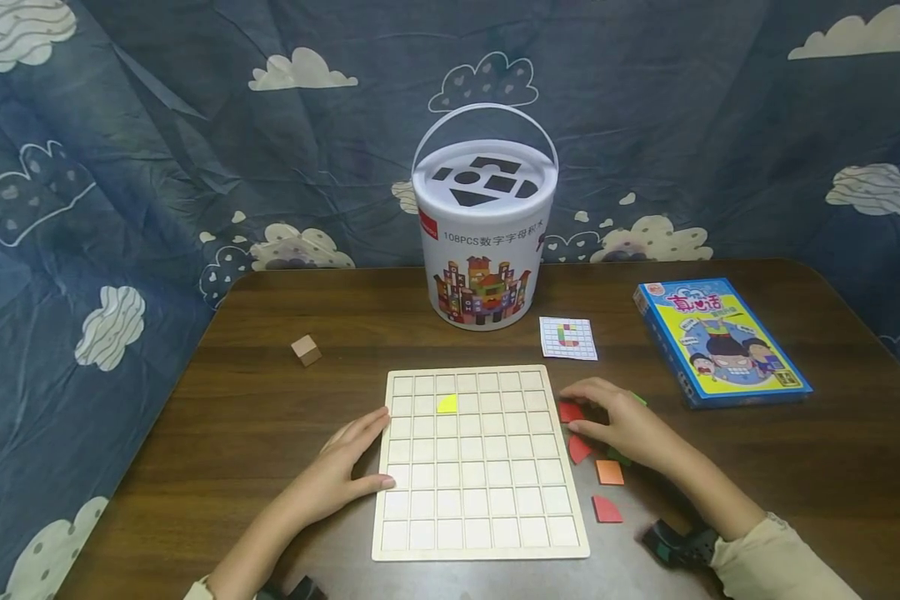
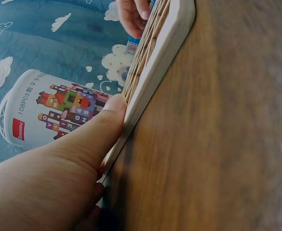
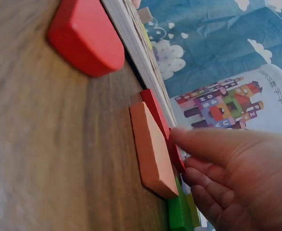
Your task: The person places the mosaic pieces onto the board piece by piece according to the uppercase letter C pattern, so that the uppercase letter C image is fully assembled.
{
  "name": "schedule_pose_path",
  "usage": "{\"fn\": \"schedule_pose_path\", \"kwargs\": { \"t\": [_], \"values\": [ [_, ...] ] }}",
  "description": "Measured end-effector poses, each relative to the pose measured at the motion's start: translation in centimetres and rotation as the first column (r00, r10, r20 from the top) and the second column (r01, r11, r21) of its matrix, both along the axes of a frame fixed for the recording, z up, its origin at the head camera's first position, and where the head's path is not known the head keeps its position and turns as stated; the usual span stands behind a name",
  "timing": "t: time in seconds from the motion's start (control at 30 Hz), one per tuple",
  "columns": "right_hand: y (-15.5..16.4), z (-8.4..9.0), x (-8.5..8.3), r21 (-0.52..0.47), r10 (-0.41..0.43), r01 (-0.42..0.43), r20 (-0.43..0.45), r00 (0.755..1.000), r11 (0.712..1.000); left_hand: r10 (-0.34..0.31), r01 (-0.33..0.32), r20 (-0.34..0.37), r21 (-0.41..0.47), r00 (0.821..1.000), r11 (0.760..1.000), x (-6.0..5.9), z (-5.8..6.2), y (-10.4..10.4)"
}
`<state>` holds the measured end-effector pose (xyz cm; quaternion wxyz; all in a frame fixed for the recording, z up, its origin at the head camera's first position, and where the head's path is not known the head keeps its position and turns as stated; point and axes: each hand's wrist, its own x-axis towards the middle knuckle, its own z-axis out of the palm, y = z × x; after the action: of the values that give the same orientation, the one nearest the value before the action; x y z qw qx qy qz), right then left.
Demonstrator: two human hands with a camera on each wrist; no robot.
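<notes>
A pale wooden grid board lies on the table, with one yellow block in a cell of its second row. My left hand rests along the board's left edge, thumb and fingertips touching the rim. Beside the right edge, my right hand pinches a red block between thumb and fingers, low by the tabletop. Below it lie a red quarter-round block, an orange square block and another red quarter-round block. Green blocks show partly under the right hand.
Behind the board stands a white bucket with a handle and shape-holed lid. A small pattern card lies before it. A boxed game is at the right, and a small wooden cube at the left.
</notes>
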<state>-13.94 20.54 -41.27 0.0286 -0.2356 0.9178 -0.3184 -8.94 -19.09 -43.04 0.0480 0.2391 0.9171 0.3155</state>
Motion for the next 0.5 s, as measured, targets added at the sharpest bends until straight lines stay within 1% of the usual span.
{"fn": "schedule_pose_path", "kwargs": {
  "t": [0.2, 0.37, 0.5],
  "values": [
    [0.19, -0.45, -0.18, 0.041, 0.02, -0.017, -0.063, 0.998, 0.999, 0.001, -0.001, -0.004, -0.003, 1.0, 1.0, 0.03, -0.03, -0.07],
    [0.15, -0.25, -0.26, 0.032, 0.02, -0.018, -0.081, 0.997, 0.999, 0.002, -0.002, -0.001, 0.003, 1.0, 1.0, 0.05, -0.01, -0.09],
    [0.06, 0.27, -0.15, 0.007, 0.01, -0.009, -0.082, 0.997, 1.0, -0.001, 0.001, -0.001, 0.004, 1.0, 1.0, 0.03, 0.01, -0.05]
  ]
}}
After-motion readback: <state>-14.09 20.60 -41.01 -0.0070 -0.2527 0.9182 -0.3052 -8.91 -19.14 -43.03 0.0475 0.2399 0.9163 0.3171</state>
